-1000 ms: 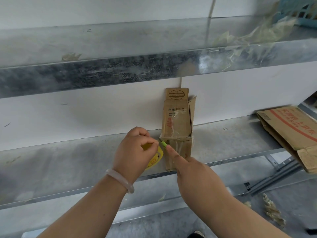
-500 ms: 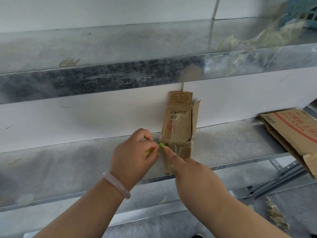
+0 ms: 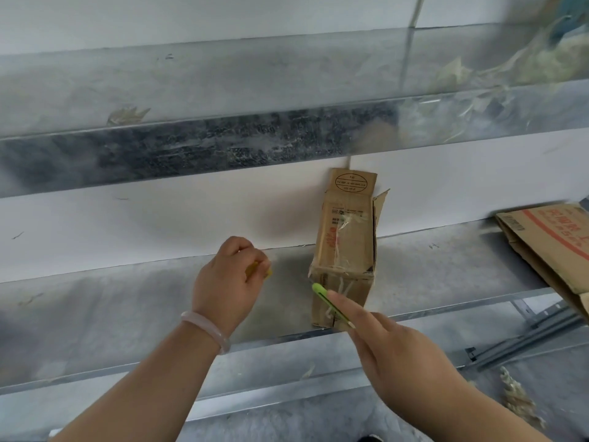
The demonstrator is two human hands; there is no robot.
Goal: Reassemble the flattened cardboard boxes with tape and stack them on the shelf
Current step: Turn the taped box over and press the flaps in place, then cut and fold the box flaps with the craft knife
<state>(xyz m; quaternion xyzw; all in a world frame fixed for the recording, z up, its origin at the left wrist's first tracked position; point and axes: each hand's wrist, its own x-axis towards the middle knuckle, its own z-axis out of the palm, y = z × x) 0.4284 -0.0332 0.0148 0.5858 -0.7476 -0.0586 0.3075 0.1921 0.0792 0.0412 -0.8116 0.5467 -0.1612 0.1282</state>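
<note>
A small brown cardboard box (image 3: 345,247) stands upright on the metal shelf (image 3: 127,307), its top flaps raised and clear tape stuck across its front. My left hand (image 3: 224,282) is closed around a yellow tape roll (image 3: 266,272), mostly hidden in the fist, a hand's width left of the box. My right hand (image 3: 395,349) grips a green utility knife (image 3: 328,301) whose tip lies at the box's lower left front edge.
A larger flattened cardboard box (image 3: 551,250) with red print lies at the shelf's right end, overhanging the edge. An upper metal shelf (image 3: 223,100) runs overhead with dry plant scraps at its right. More scraps lie on the floor at the lower right.
My left hand has pulled away to the left from the box with the yellow roll. My right hand with the green knife stays at the box's front.
</note>
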